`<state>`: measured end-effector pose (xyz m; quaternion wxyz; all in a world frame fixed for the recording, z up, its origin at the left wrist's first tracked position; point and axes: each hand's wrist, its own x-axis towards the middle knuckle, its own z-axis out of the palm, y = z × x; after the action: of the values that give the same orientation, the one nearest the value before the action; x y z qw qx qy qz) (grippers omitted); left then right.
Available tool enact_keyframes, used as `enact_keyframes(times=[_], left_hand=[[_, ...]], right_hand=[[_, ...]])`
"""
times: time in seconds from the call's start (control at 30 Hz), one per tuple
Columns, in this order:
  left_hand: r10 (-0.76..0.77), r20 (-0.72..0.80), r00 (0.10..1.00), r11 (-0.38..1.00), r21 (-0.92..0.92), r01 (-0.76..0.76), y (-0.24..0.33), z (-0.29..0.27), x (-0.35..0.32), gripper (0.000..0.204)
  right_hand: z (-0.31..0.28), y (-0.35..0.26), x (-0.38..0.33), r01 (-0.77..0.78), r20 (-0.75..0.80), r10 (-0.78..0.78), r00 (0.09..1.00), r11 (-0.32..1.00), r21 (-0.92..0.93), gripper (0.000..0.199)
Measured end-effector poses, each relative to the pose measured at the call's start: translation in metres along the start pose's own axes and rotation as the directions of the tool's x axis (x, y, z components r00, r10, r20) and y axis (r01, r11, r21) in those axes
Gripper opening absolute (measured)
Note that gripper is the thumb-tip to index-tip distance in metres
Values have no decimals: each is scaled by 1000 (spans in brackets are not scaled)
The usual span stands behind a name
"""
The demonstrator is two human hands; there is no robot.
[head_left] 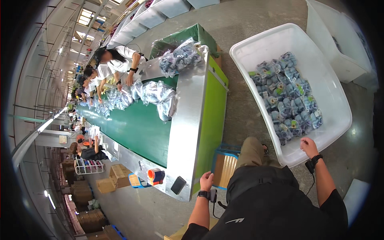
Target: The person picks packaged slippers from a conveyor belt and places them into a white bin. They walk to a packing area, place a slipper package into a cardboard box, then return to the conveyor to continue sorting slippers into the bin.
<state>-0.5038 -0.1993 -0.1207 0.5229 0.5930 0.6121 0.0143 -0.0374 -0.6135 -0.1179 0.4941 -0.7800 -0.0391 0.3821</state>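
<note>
My left hand (206,181) is loosely closed beside the metal end of the conveyor table, near a black phone (178,185) lying there; I see nothing in its fingers. My right hand (310,147) is curled at the near rim of a large white plastic bin (336,116). A small dark spot shows at its fingertips, too small to name. Inside the bin lie rows of grey-blue slippers (286,94) in clear bags, some with green and yellow tags. More clear bags of similar goods (158,96) lie on the green belt (140,132).
An orange-and-blue tape dispenser (156,176) stands on the table corner. Below the table end is a blue-framed stool (221,170). Co-workers (124,60) line the belt's far side. A green-lined container (200,36) and more white bins (340,44) stand beyond.
</note>
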Motion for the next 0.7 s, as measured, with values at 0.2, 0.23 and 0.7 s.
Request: enact_keyframes(times=[0.2, 0.23, 0.7], left_hand=[[83, -149, 985, 984, 168, -58, 51, -68, 94, 39], [14, -179, 984, 982, 186, 20, 63, -81, 118, 38], [268, -422, 866, 962, 68, -265, 216, -225, 430, 70]], right_hand=[[41, -38, 35, 48, -13, -47, 999, 998, 32, 26], [47, -44, 43, 48, -18, -48, 999, 999, 14, 26], [297, -330, 280, 413, 336, -277, 900, 788, -457, 27]])
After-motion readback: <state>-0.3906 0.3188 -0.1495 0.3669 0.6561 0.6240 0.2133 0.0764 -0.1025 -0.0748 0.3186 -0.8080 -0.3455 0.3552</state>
